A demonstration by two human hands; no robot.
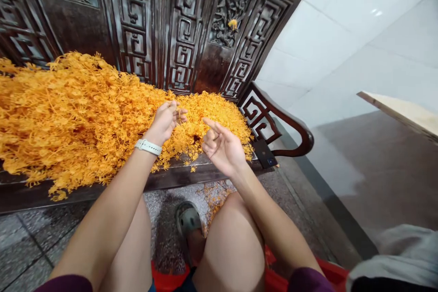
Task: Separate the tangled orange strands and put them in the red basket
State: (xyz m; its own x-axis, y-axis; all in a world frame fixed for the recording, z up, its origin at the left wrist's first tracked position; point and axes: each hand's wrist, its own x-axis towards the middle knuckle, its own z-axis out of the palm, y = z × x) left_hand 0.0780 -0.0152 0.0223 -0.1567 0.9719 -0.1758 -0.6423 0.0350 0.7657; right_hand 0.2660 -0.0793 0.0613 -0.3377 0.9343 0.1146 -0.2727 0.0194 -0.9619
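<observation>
While fingers curl, hands hover over orange pieces (85, 118).

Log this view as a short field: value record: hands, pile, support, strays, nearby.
left hand: pale-banded left hand at the pile, fingers curled; grip unclear
right hand: bare right hand, palm up, index finger extended; grip unclear
pile: orange, spidery, plastic-looking pieces, heaped higher at left
support: dark carved wooden bench
strays: single orange piece on backrest; orange scraps on floor
nearby: flat black phone at bench's right end; dark clog below
</observation>
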